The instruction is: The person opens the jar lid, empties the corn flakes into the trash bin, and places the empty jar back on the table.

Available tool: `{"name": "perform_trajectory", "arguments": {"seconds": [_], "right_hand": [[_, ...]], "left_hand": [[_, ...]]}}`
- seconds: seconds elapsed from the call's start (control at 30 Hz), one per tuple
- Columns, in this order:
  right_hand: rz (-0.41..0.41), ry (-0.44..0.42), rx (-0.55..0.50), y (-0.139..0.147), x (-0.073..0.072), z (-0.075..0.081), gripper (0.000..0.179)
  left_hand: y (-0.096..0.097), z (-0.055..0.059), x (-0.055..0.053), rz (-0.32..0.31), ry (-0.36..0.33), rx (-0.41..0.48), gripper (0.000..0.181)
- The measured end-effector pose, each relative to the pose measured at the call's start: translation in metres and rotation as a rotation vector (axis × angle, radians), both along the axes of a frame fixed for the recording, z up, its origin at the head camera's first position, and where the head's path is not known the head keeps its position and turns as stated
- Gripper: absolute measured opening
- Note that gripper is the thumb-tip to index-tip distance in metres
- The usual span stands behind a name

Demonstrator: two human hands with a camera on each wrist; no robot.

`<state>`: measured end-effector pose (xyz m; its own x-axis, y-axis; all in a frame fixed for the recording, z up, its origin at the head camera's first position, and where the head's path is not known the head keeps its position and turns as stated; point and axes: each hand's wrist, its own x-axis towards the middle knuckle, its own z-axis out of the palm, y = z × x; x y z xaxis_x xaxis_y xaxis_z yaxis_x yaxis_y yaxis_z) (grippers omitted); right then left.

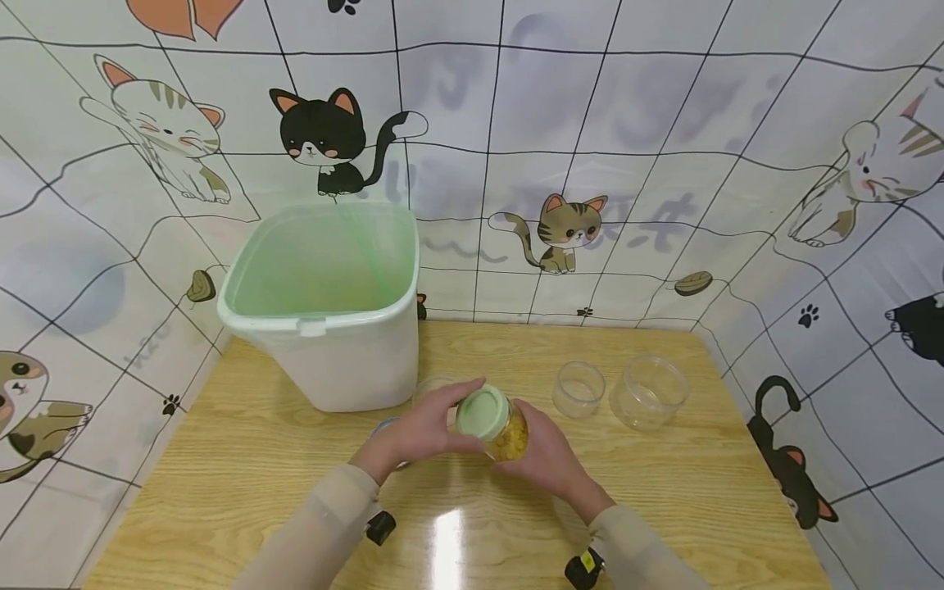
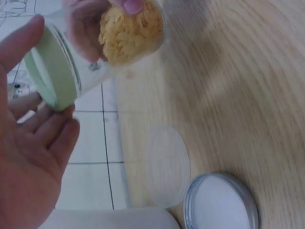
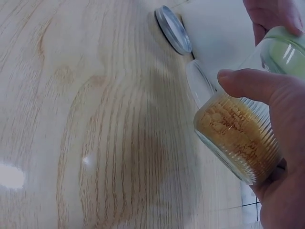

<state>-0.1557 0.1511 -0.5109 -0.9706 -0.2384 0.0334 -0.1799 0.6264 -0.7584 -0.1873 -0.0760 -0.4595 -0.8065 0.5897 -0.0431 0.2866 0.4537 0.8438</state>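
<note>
A ribbed clear jar (image 1: 510, 440) of yellow flakes is held tilted above the table between both hands. My right hand (image 1: 547, 451) grips the glass body, its thumb lying across the side in the right wrist view, where the flakes (image 3: 233, 129) are gathered toward the base. At the other end, my left hand (image 1: 424, 426) holds the pale green lid (image 1: 483, 412) between thumb and fingertips. The lid (image 2: 55, 67) sits on the jar's mouth in the left wrist view. Part of the right hand shows through the glass there.
A white bin (image 1: 354, 360) with a pale green inside stands at the back left. Two clear round containers (image 1: 578, 389) (image 1: 649, 393) stand right of the hands. Near the bin lie a silver-rimmed lid (image 2: 221, 202) and a clear disc (image 2: 167, 167). Cat-patterned sheeting surrounds the wooden table (image 1: 664, 508).
</note>
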Motion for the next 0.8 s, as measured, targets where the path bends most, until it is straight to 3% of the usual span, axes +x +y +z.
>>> {"name": "perform_trajectory", "arguments": {"seconds": [0.17,0.3,0.37,0.5,0.6,0.7,0.8], "right_hand": [[-0.023,0.017,0.025,0.000,0.001,0.000,0.090],[-0.026,0.026,0.035,0.000,0.002,0.001,0.088],[-0.025,0.037,0.042,0.001,0.002,0.001,0.084],[-0.026,0.044,0.048,0.003,0.002,0.001,0.084],[-0.021,0.038,0.039,0.004,0.002,0.000,0.087],[-0.012,0.032,0.032,0.004,0.003,-0.002,0.089],[-0.005,0.020,0.023,0.003,0.003,-0.002,0.089]], "left_hand": [[0.009,-0.003,0.005,0.147,0.149,-0.195,0.084],[0.014,-0.006,0.007,0.189,0.159,-0.252,0.085],[0.015,-0.006,0.007,0.151,0.122,-0.209,0.092],[0.010,-0.005,0.006,0.009,0.078,-0.085,0.111],[0.006,-0.003,0.004,-0.079,0.081,-0.037,0.110],[0.004,0.000,0.003,-0.113,0.059,-0.015,0.103],[0.002,0.002,0.002,-0.103,0.043,-0.016,0.095]]}}
